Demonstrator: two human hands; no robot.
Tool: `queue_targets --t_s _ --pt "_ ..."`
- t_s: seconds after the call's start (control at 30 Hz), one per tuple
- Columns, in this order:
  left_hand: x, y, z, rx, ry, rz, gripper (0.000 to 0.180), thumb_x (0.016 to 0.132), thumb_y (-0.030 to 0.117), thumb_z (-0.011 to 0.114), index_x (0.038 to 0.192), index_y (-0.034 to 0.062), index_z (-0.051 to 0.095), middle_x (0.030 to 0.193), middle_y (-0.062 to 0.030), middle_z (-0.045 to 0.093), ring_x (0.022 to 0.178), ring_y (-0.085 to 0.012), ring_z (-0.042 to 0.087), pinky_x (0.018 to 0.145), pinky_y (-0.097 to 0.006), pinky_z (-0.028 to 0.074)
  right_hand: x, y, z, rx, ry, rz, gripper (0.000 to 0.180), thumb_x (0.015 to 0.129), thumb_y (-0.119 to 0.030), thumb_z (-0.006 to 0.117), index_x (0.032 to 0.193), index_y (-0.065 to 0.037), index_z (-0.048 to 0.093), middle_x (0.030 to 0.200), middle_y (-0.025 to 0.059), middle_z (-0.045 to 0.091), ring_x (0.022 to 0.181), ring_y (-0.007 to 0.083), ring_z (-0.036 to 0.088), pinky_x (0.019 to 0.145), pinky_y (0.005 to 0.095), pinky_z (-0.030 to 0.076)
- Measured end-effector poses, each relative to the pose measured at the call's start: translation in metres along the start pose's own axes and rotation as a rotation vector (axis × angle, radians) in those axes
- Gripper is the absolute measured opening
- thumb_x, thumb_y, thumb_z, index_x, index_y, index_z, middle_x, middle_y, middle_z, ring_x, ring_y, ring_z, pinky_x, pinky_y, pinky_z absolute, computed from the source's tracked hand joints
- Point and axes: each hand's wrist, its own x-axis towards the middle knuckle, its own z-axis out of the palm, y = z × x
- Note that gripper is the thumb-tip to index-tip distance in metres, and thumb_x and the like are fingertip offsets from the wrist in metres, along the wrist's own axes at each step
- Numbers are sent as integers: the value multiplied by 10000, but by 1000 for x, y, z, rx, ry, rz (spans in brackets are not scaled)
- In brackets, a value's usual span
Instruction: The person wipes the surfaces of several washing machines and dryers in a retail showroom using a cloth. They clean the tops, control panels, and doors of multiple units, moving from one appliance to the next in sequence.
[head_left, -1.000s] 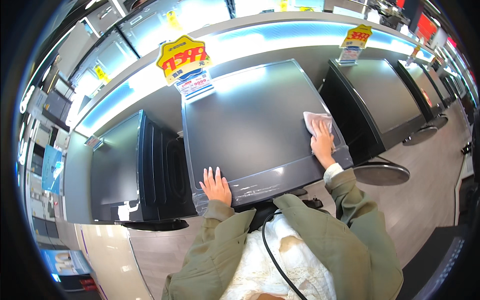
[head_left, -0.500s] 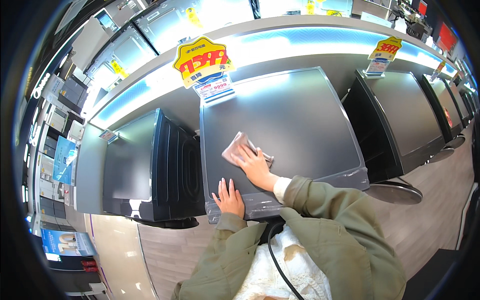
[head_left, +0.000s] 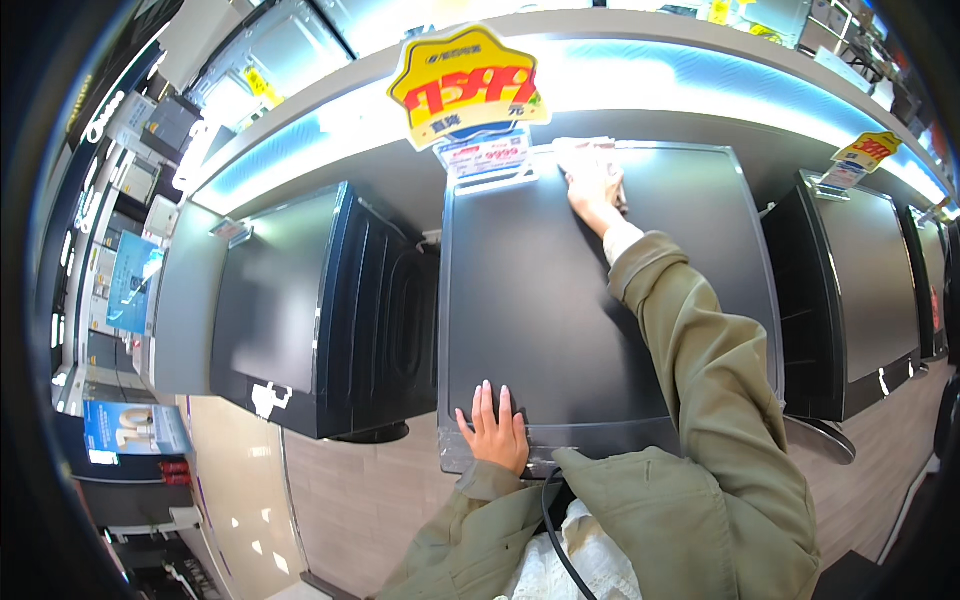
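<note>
R hand (head_left: 594,192): grip holds pale cloth (head_left: 580,152), pressed to dark panel (head_left: 540,300) at approx. 12 o'clock, just beside yellow sign (head_left: 468,85) at approx. 11. Pos. change: 0.5 s ago cloth lay at approx. 9 o'clock, nearer panel ctr. Effect: far edge is now the area being wiped. L hand (head_left: 497,430): grip wide, fingers spread, nothing held; pos. approx. 7 o'clock, unchanged rel. to panel.

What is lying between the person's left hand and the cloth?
The head view shows only bare, dark appliance top between the left hand and the pale cloth.
</note>
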Motion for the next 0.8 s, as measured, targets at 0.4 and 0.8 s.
queue_targets --t_s 0.4,0.8 --pt "6 1 13 43 91 47 415 902 247 454 1288 96 456 1401 -121 358 1314 -283 303 1038 -588 171 -220 -74 -57 20 35 -550 529 766 -116 526 1293 -96 482 1376 195 408 1276 295 393 874 549 352" --pt "-4 -7 19 17 138 79 409 947 274 401 1318 103 434 1420 -111 336 1342 -257 271 1051 -595 168 -248 63 -117 -44 181 -163 385 852 -115 446 1219 -173 547 1258 77 541 1198 240 465 924 526 336"
